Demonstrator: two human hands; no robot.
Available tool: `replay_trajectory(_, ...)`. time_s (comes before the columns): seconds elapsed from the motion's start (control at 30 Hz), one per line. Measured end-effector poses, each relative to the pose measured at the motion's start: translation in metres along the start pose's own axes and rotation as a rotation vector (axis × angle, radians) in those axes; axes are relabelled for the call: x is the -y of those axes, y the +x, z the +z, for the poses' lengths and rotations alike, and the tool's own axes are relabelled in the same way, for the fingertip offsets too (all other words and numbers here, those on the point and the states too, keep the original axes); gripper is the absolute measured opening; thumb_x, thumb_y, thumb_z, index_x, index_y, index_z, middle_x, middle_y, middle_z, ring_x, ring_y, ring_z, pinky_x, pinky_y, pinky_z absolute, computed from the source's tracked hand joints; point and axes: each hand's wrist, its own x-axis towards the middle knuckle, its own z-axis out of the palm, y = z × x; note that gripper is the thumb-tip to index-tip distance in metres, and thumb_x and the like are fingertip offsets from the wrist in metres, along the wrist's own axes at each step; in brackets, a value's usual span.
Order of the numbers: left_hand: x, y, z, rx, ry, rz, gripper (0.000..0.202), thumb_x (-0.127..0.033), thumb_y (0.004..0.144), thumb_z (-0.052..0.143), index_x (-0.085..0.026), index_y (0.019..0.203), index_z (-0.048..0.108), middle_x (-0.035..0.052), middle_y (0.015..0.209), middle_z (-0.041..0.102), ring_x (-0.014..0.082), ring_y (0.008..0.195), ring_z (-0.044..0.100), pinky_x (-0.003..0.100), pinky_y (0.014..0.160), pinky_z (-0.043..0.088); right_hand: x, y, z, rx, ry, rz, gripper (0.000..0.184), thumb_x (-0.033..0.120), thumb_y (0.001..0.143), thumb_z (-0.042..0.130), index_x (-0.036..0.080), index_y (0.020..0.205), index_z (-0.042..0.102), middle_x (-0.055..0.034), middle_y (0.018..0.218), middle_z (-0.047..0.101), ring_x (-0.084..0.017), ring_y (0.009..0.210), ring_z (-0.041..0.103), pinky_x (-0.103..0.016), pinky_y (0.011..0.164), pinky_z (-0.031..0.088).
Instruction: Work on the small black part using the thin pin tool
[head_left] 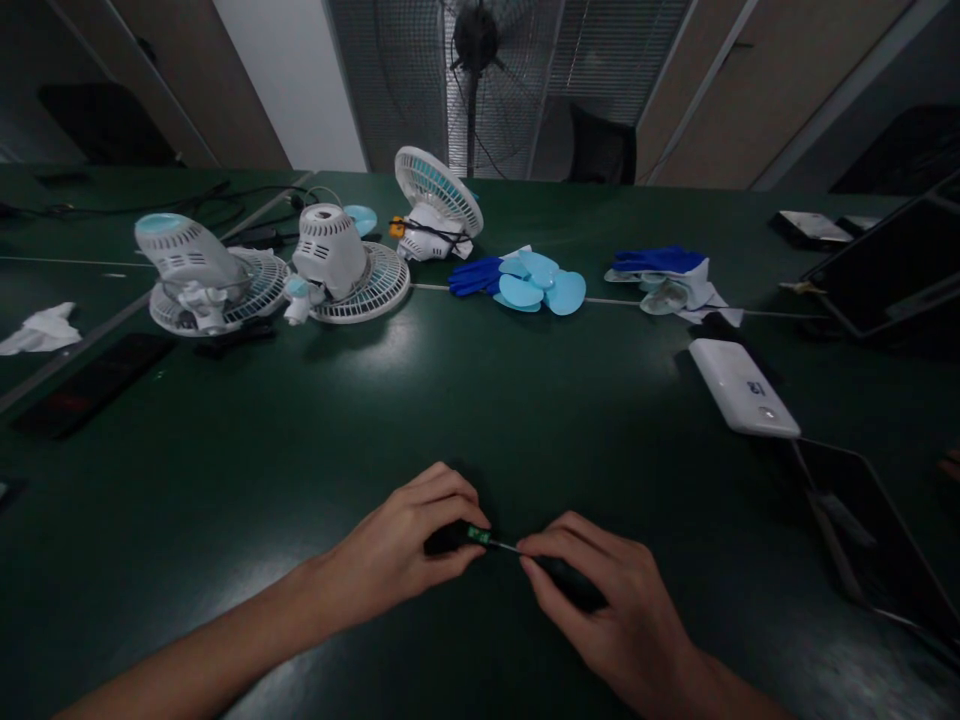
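Note:
My left hand point(409, 545) is closed around the black handle of a small screwdriver point(469, 537) with a green collar, low on the dark green table point(480, 400). My right hand point(600, 590) pinches the thin metal shaft at its tip and covers a dark object beneath the fingers that I cannot make out. Both hands rest near the table's front edge, almost touching each other.
Three small white desk fans point(345, 265) lie at the back left, with loose light-blue fan blades point(536, 285) and blue gloves point(656, 262) to their right. A white power bank point(742, 388) and dark tablets point(885, 270) sit on the right. A black phone point(90, 385) lies left.

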Motion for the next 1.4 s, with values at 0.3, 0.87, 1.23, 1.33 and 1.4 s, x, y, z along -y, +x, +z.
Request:
replay_trajectory(0.3,0.002,0.000,-0.001,-0.003,-0.027,-0.021,0.016,-0.027,0.098,0.065,-0.021,0.112,0.070,0.0081,0.109,0.066,0.0194,0.104,0.060,0.034,0.088,0.049,0.004,0.008,0.000,0.016,0.113,0.020,0.014,0.021,0.099,0.062,0.023,0.101,0.076,-0.0020,0.086,0.073,-0.015,0.074,0.072,-0.025,0.068,0.055)
replay_trajectory(0.87,-0.001,-0.001,-0.001,0.053,0.061,0.012,0.016,-0.024,0.097,0.065,-0.022,0.113,0.069,0.0063,0.104,0.064,0.0198,0.098,0.058,0.035,0.086,0.046,-0.001,0.001,0.007,0.045,0.074,-0.043,0.019,0.012,0.098,0.062,0.024,0.109,0.073,-0.0008,0.090,0.070,-0.014,0.075,0.070,-0.027,0.068,0.051)
replay_trajectory(1.23,-0.004,-0.001,0.000,0.065,0.116,-0.019,0.022,-0.015,0.094,0.063,-0.024,0.114,0.067,0.0047,0.106,0.066,0.0196,0.100,0.059,0.036,0.090,0.047,0.006,0.006,0.001,0.005,0.139,-0.052,0.019,0.010,0.096,0.062,0.022,0.106,0.073,-0.0014,0.088,0.071,-0.014,0.075,0.070,-0.025,0.068,0.052)
replay_trajectory(1.33,0.011,-0.005,-0.014,0.023,0.214,-0.042,0.027,-0.017,0.099,0.057,-0.026,0.122,0.066,0.0057,0.116,0.067,0.0202,0.109,0.060,0.037,0.096,0.048,0.006,0.004,-0.001,-0.027,0.136,-0.032,0.017,0.010,0.095,0.062,0.022,0.101,0.073,-0.0013,0.084,0.070,-0.014,0.072,0.069,-0.025,0.066,0.051)
replay_trajectory(1.4,0.031,-0.013,-0.037,-0.059,0.310,-0.092,0.025,-0.026,0.102,0.054,-0.027,0.125,0.065,0.0058,0.121,0.067,0.0207,0.113,0.061,0.038,0.101,0.049,0.005,0.004,-0.003,-0.038,0.150,-0.013,0.016,0.012,0.096,0.062,0.022,0.101,0.073,-0.0015,0.084,0.070,-0.014,0.072,0.069,-0.026,0.065,0.051)
